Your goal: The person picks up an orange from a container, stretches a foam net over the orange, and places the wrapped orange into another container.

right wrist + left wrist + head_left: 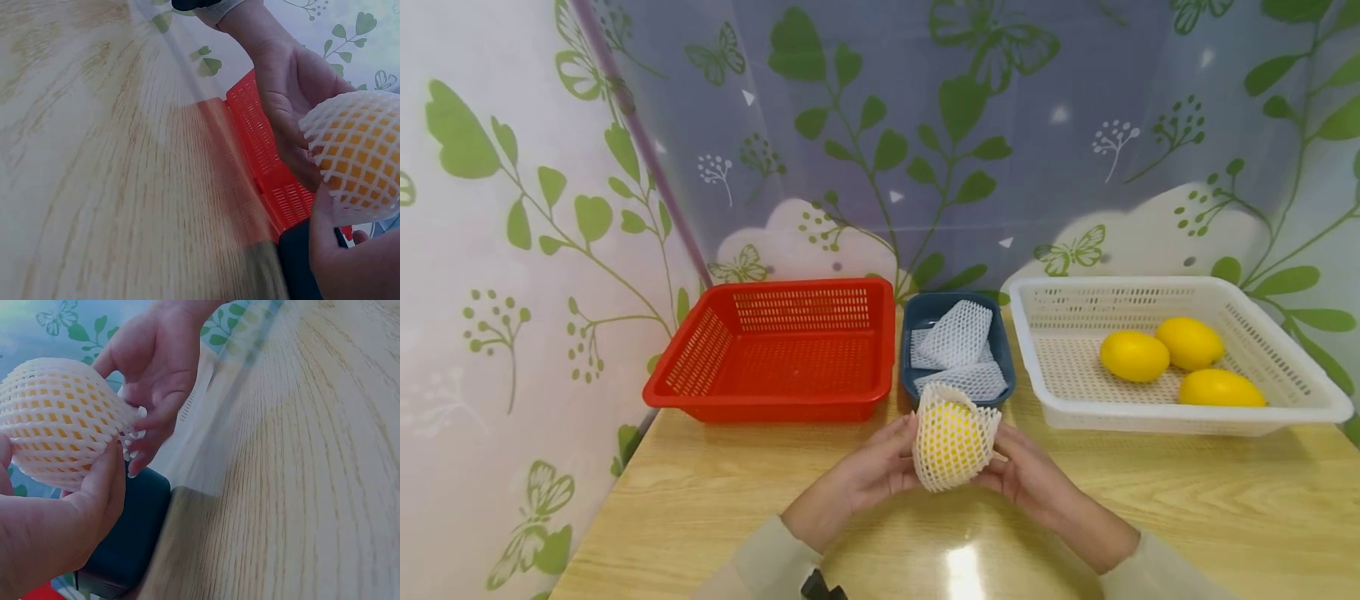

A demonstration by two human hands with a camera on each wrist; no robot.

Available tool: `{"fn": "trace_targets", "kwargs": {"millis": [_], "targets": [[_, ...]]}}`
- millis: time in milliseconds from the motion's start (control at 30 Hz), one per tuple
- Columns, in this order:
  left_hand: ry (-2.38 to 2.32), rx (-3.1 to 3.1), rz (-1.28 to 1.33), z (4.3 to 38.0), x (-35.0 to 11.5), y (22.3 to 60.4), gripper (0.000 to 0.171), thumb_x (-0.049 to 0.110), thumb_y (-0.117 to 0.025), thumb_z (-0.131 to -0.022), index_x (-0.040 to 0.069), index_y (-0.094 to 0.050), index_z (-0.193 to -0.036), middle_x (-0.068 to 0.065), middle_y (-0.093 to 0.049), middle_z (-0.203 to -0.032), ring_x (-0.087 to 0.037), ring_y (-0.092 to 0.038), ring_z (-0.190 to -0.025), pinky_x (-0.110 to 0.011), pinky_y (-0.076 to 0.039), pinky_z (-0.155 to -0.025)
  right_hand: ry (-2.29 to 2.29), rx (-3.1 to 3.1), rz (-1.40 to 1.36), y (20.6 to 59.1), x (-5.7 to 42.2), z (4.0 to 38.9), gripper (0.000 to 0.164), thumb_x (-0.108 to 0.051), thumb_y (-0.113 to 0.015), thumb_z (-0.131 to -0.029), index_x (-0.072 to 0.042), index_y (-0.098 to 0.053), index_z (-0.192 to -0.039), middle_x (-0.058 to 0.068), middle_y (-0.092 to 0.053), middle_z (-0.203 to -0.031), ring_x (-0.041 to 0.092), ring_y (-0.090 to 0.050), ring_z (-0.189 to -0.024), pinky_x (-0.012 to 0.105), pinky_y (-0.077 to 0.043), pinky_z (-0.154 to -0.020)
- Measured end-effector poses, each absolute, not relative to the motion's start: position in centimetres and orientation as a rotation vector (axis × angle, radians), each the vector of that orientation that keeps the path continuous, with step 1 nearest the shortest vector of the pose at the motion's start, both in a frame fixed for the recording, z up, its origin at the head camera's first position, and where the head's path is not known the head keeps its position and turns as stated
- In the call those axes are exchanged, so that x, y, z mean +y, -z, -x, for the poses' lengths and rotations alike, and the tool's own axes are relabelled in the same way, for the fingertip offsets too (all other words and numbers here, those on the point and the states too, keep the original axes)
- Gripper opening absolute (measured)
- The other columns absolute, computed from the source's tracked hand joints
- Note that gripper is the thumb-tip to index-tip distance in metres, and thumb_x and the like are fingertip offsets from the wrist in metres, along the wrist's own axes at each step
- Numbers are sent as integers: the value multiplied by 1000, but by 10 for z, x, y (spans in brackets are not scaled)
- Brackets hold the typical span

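Observation:
A lemon (953, 442) inside a white foam net sleeve (934, 467) is held up between both hands, in front of the small blue basket. Yellow skin shows through the mesh. My left hand (880, 468) grips its left side; in the left wrist view that hand's thumb and fingers (103, 481) curl round the netted fruit. On the other side, my right hand (1022, 475) holds the sleeve's right end, where the loose mesh edge (134, 428) sticks out between its fingers. The right wrist view shows the right thumb (323, 215) against the net.
A red basket (775, 410) stands at the back left with nothing visible in it. Several folded foam nets (958, 337) lie in the blue basket (912, 312). At the right, a white basket (1187, 419) contains three lemons (1135, 356). A patterned cloth (865, 125) hangs behind the wooden table (700, 500).

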State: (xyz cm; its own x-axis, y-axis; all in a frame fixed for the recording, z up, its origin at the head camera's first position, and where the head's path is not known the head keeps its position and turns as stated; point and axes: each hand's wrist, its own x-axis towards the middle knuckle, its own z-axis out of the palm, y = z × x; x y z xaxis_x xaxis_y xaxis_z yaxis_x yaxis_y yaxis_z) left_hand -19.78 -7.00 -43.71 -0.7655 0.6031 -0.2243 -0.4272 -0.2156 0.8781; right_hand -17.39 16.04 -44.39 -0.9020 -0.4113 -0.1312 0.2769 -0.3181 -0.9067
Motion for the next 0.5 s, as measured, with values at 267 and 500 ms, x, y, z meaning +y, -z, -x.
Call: {"fn": "trace_targets", "kwargs": {"millis": [267,500], "targets": [[-2030,1375,-221,197,-70,436,58,39,-52,-99,4,-34,-142,-6,-56,-113,-17,-59,-98,-31,-54,-85,2277,1557,155,442,159,175,31,-31,-41,-105,-15,-50,-131,-8,-62,-113,13,-63,-100,31,-53,-88],[-2037,1368,-213,196,-68,438,47,35,-59,-95,8,-42,-128,-4,-58,-103,-15,-60,-91,-28,-54,-78,2308,1477,141,442,161,175,24,-35,-42,-105,-21,-60,-112,-2,-64,-105,14,-63,-94,28,-54,-84]]}}
